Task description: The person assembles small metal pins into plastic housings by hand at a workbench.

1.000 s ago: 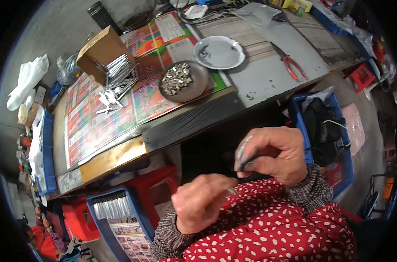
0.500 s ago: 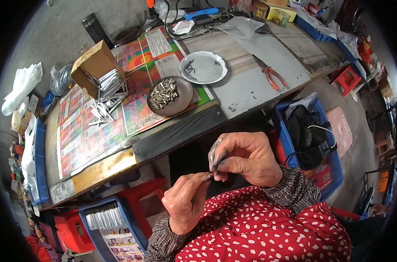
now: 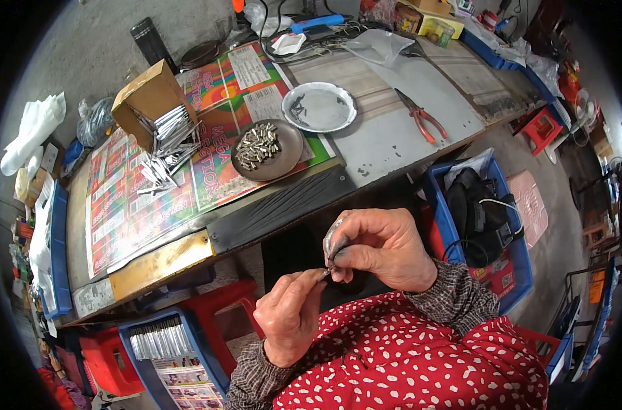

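In front of my red spotted apron, both hands meet fingertip to fingertip. My left hand (image 3: pixel 290 313) is closed in a pinch at the meeting point. My right hand (image 3: pixel 383 249) pinches there too, its thumb and finger darkened with grey smudges. Whatever small piece lies between the fingertips is mostly hidden and too small to name. On the table beyond, a dark round dish (image 3: pixel 284 164) carries a heap of short metal pieces (image 3: pixel 258 145). Left of it, a tipped cardboard box (image 3: pixel 144 96) spills slim silvery tubes (image 3: pixel 171 140).
A white-rimmed plate (image 3: pixel 319 128) holds a few dark bits. Red-handled pliers (image 3: pixel 426 121) lie to its right. A blue bin (image 3: pixel 519 273) with a black bag stands right of the table. At lower left, a blue tray (image 3: pixel 137 365) holding a row of silvery tubes rests beside red stools (image 3: pixel 106 352).
Both hands keep their pinch at nearly the same place; the right has shifted very slightly left. The whole view has turned a little.
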{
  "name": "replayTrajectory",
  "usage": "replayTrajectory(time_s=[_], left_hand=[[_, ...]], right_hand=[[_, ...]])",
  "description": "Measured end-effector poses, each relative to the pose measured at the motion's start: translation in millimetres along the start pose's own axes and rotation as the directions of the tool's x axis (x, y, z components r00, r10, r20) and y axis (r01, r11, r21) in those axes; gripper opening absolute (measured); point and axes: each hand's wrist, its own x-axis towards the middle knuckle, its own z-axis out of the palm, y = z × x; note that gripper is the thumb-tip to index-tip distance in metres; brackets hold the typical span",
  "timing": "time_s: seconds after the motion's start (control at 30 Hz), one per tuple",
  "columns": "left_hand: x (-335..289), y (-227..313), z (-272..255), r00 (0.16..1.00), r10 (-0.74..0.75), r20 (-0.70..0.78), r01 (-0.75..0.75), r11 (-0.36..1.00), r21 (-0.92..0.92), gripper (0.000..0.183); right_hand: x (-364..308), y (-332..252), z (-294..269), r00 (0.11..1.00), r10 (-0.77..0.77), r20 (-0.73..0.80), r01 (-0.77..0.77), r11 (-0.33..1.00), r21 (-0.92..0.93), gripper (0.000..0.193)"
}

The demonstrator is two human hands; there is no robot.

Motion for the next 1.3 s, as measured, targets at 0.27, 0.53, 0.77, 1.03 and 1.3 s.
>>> replayTrajectory(time_s=[0.27,0.53,0.77,1.03,1.3], left_hand=[[-2,-3,6,0.994,0.082,-0.075,-0.074,0.993,0.095,0.024],[-4,-5,10,0.993,0.058,-0.106,-0.045,0.992,0.12,0.022],[-1,-9,9,0.998,-0.068,0.01,0.068,0.996,-0.06,0.021],[2,-11,6,0.999,-0.047,-0.02,0.047,0.999,0.007,0.02],[-1,-22,14,0.997,-0.044,-0.058,0.045,0.999,0.018,0.019]], right_hand=[[2,1,1,0.995,-0.094,0.021,0.096,0.977,-0.188,0.007],[5,10,-4,0.989,-0.148,0.012,0.145,0.946,-0.289,0.007],[8,14,-4,0.991,-0.133,-0.002,0.127,0.952,-0.277,0.006],[10,13,-7,0.996,-0.053,-0.076,0.033,0.97,-0.242,0.005],[19,13,-15,0.981,-0.174,0.081,0.189,0.81,-0.555,0.01]])
